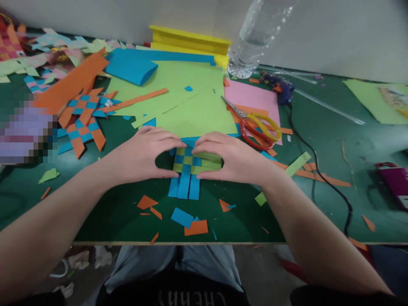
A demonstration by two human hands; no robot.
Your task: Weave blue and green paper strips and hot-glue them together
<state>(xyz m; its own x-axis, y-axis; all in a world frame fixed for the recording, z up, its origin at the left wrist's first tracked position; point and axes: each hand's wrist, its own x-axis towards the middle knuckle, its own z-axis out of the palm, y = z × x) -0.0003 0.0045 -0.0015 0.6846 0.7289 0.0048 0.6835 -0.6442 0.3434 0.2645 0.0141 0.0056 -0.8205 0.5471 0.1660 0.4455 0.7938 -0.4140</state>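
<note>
A small woven mat of blue and green paper strips (pixel 188 166) lies on the green table (pixel 121 212) near its front edge. My left hand (pixel 143 154) presses on the mat's left side, fingers curled over its top and thumb at its lower edge. My right hand (pixel 232 158) does the same on the right side. Three blue strip ends hang out below the weave toward me. Green strip ends stick out to the right under my right hand.
Red and yellow scissors (pixel 258 127) lie right of the hands on pink paper (pixel 255 100). A blue-orange woven piece (pixel 83 123) sits at left. Green sheets (pixel 191 106), a plastic bottle (pixel 255 38), a glue gun (pixel 282 87) with black cable, and paper scraps surround the work.
</note>
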